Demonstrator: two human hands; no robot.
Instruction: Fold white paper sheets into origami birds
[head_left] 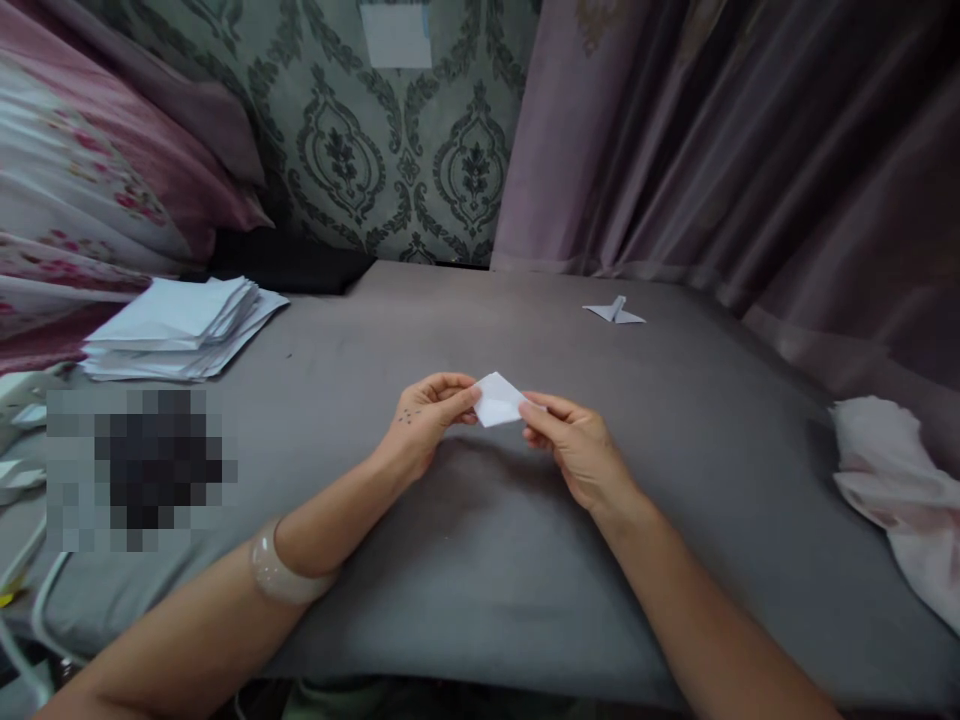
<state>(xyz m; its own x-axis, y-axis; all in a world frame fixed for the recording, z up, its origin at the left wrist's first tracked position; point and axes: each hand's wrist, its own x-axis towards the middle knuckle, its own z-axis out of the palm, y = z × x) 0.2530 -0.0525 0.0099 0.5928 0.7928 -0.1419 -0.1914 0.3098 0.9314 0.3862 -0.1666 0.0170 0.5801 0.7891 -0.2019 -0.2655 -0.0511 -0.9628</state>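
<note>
Between both hands, above the middle of the grey-covered surface, is a small piece of folded white paper (498, 401). My left hand (431, 418) pinches its left edge between thumb and fingers. On the opposite side, my right hand (571, 438) grips the right corner the same way. The paper has a pointed top and a visible fold near its lower edge. Some fingertips are hidden behind it. A pale bangle (283, 568) circles my left forearm.
A stack of white paper (176, 325) lies at the left, near a dark flat item (296, 262). Toward the back right rests a folded paper bird-like shape (615, 312). Crumpled pale cloth (889, 470) lies at the right edge. White cables (49, 600) run along the left front.
</note>
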